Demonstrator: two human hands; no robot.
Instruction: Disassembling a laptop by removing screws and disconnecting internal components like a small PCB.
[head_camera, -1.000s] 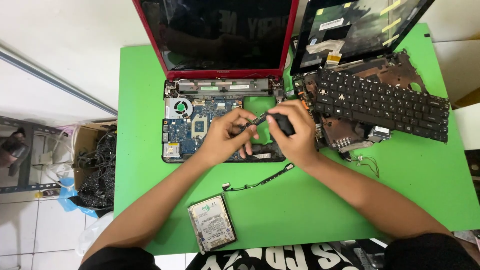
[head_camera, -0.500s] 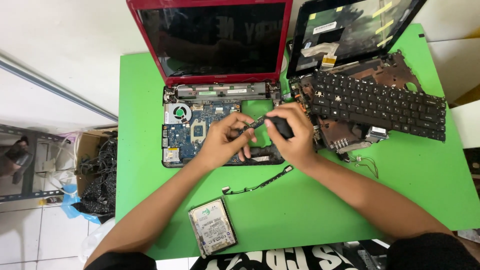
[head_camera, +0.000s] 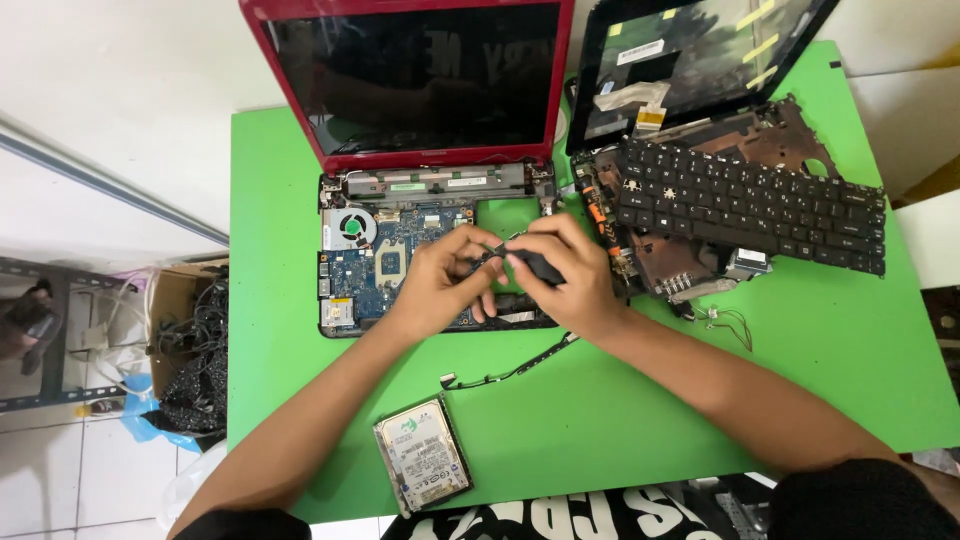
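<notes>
Over the opened laptop, both hands grip a screwdriver

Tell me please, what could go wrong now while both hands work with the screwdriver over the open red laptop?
The screwdriver in the right hand hovers over the bare motherboard; a slip might scratch it. The left hand has its fingers at the tip, so they could get poked. The hard drive lies near the green table edge and an elbow might knock it off.
</notes>
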